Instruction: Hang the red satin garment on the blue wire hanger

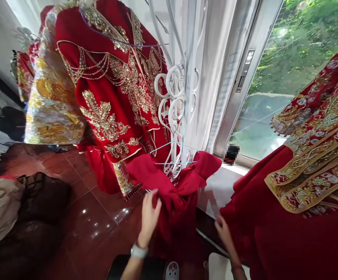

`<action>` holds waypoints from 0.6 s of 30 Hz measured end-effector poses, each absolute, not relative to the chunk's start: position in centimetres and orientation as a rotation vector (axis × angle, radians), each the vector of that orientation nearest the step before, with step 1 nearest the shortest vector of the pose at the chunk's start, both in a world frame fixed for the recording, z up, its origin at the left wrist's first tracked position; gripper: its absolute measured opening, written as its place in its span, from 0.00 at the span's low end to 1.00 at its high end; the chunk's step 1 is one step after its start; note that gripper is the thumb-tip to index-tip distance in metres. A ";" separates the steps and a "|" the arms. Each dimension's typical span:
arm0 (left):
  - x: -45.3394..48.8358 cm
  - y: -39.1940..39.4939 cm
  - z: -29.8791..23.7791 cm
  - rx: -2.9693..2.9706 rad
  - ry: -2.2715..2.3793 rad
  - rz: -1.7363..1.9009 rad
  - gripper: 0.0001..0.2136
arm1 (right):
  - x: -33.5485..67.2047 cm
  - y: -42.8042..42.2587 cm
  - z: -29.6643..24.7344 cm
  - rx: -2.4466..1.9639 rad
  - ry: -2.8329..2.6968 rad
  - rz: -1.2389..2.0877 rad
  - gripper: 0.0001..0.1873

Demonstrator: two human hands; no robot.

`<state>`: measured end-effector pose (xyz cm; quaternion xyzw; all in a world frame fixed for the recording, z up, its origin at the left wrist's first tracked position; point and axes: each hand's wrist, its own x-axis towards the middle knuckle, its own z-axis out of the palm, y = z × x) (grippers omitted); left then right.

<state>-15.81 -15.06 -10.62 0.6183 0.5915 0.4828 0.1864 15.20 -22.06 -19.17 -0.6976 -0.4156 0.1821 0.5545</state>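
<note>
A plain red dress [183,196] with short flared sleeves hangs on a thin light-blue wire hanger [169,144] in front of me. My left hand [150,212], with a pale watch on the wrist, is at the left side of its bodice. Its thumb stands apart from the fingers, and the fingertips look to be against or just beside the fabric. To the right of the dress, my right hand [223,229] is loosely bent, with fingers apart and nothing visible in it. It is near the edge of a red skirt [244,198].
A white scrolled metal stand [176,93] rises behind the dress. At left hangs a red jacket [110,89] with gold embroidery; at right, a beaded jacket [317,155] hangs over the red skirt. A window [291,77] is behind. Bags [2,206] lie on the tiled floor [95,210].
</note>
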 end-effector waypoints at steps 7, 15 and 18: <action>-16.8 -4.1 1.0 1.904 2.104 1.551 0.33 | 11.4 -8.7 -3.8 -1.579 -1.176 -0.009 0.33; -16.4 -1.6 1.2 2.009 2.270 1.219 0.18 | 10.9 -4.0 0.0 -1.811 -1.485 -0.126 0.22; -17.3 -2.8 1.7 2.155 2.352 1.005 0.21 | 12.4 -3.5 0.2 -1.833 -1.646 -0.082 0.23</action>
